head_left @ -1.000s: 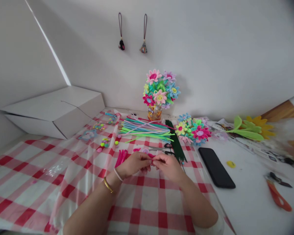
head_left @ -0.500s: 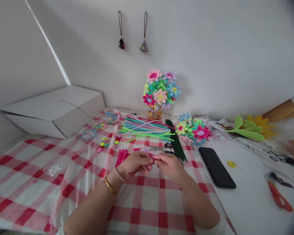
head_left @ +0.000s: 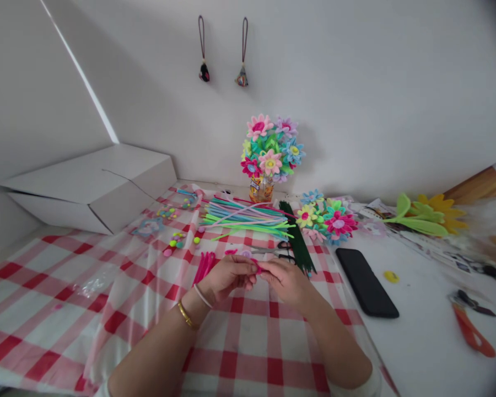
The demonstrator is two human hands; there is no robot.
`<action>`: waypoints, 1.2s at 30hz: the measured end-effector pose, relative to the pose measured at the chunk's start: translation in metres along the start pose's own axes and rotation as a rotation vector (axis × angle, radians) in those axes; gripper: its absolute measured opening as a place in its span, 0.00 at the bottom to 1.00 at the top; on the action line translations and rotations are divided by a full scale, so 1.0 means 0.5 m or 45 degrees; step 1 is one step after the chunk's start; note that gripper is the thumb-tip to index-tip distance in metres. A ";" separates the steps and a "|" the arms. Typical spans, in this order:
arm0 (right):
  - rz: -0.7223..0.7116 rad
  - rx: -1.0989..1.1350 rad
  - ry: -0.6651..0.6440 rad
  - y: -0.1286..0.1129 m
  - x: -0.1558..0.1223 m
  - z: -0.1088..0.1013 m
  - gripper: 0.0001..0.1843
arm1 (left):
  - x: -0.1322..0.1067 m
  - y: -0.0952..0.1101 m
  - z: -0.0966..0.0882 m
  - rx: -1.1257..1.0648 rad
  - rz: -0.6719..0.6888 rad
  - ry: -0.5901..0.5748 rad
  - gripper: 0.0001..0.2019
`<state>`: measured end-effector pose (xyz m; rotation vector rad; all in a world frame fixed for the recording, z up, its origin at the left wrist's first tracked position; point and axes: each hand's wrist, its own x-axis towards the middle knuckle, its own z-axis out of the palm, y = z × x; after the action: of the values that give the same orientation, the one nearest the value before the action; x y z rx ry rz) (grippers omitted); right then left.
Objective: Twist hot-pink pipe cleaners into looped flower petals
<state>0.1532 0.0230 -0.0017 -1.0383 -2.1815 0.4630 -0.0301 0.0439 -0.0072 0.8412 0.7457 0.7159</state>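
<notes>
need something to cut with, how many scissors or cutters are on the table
2. One pair of scissors lies on the checked cloth just beyond the hands, partly hidden. One orange-handled cutter lies at the far right on the white table. Others may be hidden.

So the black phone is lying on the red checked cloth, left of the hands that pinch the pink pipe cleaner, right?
Not quite. In the head view the black phone lies on the bare white table, to the right of the hands, off the red checked cloth. The left hand and right hand do pinch the pink pipe cleaner.
</notes>
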 end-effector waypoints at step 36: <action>0.782 1.240 -0.030 -0.014 0.015 0.051 0.11 | -0.017 0.020 0.006 1.099 1.050 0.022 0.08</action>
<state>0.1281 0.0238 -0.0128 -1.0625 -1.2818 1.6050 -0.0347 0.0409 0.0049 1.9945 0.7116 1.1404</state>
